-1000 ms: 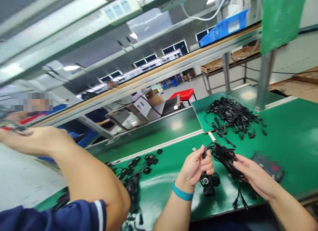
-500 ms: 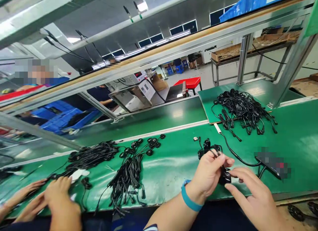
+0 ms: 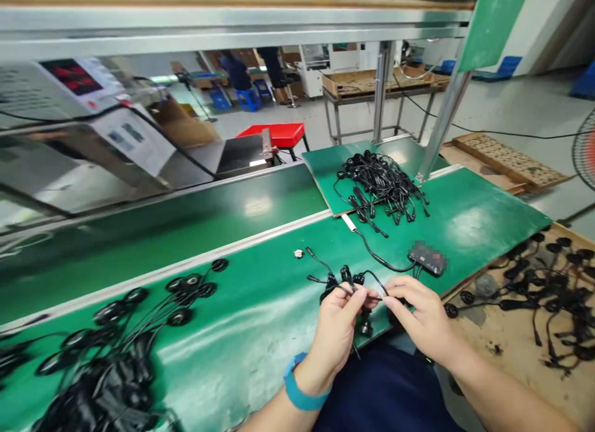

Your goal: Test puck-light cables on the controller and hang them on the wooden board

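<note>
Over the near edge of the green bench [image 3: 260, 333], my left hand [image 3: 337, 326] and my right hand [image 3: 421, 317] face each other. Both pinch a thin black cable assembly [image 3: 346, 280] with small round black parts and loose ends spreading over the bench just beyond my fingers. My left wrist wears a blue band [image 3: 297, 395]. A small silver disc [image 3: 298, 253] lies on the bench a little further out.
A heap of black cables [image 3: 379, 184] lies on a raised green board at the back. More round-headed cables [image 3: 139, 320] spread over the left. A small black device [image 3: 427, 258] sits right of my hands. A brown surface [image 3: 525, 308] at right holds further cables. People stand far behind.
The view has swung right and down; the co-worker's hands at left are out of sight. My hands have come closer together, both pinching the cable near the bench edge.
</note>
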`<state>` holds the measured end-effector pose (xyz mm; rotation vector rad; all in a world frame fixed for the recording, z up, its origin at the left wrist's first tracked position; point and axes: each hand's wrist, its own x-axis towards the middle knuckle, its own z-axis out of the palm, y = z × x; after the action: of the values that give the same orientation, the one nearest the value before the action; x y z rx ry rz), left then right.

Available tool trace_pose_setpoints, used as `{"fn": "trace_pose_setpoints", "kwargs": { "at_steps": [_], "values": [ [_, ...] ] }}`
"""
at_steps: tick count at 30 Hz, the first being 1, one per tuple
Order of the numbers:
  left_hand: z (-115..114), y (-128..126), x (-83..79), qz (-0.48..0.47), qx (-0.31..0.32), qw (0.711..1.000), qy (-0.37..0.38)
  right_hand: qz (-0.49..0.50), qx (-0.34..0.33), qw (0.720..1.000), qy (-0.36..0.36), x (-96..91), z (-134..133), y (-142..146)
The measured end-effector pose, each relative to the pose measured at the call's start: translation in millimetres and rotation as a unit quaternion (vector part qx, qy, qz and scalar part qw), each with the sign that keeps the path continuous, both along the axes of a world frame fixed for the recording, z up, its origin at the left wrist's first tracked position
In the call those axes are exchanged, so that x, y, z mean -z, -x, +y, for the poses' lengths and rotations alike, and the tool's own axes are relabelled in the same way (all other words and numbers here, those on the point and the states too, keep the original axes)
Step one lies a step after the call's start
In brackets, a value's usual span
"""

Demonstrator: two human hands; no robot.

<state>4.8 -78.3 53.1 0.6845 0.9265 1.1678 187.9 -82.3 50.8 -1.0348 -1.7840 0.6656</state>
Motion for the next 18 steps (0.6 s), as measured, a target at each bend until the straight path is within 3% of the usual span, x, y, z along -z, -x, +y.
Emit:
{"fn": "trace_pose_setpoints", "kwargs": {
  "at_steps": [6, 9, 11, 15, 18],
  "values": [
    [-5, 25, 11.5, 0.045, -0.019, 0.999, -0.003, 0.071, 0.071, 0.991, 0.088, -7.4, 0, -11],
    [-6, 39, 15.4, 0.046, -0.034, 0.998, 0.012, 0.112, 0.108, 0.975, 0.158, -15.9, -8, -30],
    [-7, 47, 16.8, 0.046, -0.048, 0.997, 0.031, 0.144, 0.153, 0.964, 0.165, -30.1, -20, -50],
    [-5, 59, 19.9, 0.049, -0.047, 0.996, 0.066, 0.225, 0.265, 0.936, 0.049, -74.2, -47, -107],
    [-3, 66, 23.7, 0.050, -0.036, 0.995, 0.084, 0.245, 0.364, 0.897, -0.055, -103.7, -56, -164]
  ]
}}
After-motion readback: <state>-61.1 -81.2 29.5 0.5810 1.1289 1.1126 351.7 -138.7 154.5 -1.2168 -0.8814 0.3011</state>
